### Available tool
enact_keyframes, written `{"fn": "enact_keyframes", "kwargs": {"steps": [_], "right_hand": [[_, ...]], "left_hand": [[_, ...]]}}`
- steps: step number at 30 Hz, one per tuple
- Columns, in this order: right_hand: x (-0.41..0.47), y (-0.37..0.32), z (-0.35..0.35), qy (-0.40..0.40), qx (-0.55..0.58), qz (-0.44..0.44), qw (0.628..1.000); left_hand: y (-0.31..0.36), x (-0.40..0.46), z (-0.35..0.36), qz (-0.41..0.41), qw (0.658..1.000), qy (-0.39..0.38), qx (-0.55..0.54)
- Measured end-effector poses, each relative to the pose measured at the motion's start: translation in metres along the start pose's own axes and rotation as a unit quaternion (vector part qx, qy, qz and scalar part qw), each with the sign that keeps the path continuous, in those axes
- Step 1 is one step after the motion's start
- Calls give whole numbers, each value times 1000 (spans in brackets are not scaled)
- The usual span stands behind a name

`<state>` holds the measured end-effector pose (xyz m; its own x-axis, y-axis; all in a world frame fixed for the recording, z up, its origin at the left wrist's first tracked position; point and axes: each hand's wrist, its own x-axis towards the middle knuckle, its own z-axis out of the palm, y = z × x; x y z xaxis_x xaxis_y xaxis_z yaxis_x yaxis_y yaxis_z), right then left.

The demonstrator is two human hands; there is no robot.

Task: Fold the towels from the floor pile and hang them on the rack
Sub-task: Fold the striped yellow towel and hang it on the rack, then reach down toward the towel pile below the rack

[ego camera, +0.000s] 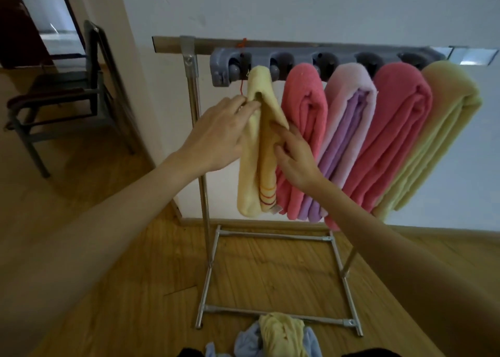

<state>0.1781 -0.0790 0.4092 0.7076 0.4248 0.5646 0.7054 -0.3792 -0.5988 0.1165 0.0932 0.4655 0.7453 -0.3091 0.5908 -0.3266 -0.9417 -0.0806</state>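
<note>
Five towels hang on rack; pile below (seemingly before it).

Wooden floor bears the rack's base and a towel pile.

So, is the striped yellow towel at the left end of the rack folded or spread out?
Folded. The striped yellow towel hangs from the rack as a narrow, layered strip.

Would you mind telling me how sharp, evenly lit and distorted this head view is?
Head view: soft throughout, the left hand slightly motion-blurred; wide-angle bending fans the hung towels, such as the yellow striped towel, outward; dim, even light, with a bright glare patch on the rack end.
</note>
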Motion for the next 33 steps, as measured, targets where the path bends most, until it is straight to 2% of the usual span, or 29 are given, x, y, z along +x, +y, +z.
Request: {"fn": "enact_keyframes", "kwargs": {"steps": [3, 6, 9, 13, 17, 24, 28, 33], "right_hand": [[-5, 5, 2, 13, -28, -35, 999], [-9, 6, 9, 27, -37, -66, 997], [-16, 6, 21, 46, -43, -64, 996], [-30, 15, 44, 39, -44, -47, 997], [-52, 40, 63, -8, -50, -44, 998], [-99, 93, 86, -113, -64, -29, 991], [-128, 118, 101, -163, -82, -4, 983], [-192, 173, 126, -273, -106, 94, 951]], "left_hand": [[5, -23, 22, -55, 988, 39, -140], [14, -49, 54, -163, 949, 79, -258], [16, -77, 97, -275, 921, 34, -273], [9, -110, 157, -340, 905, -37, -253], [2, -116, 192, -393, 872, -17, -292], [0, -127, 222, -378, 905, 82, -175], [13, -157, 247, -308, 932, -14, -192], [31, -219, 294, -305, 917, -162, -202]]}}
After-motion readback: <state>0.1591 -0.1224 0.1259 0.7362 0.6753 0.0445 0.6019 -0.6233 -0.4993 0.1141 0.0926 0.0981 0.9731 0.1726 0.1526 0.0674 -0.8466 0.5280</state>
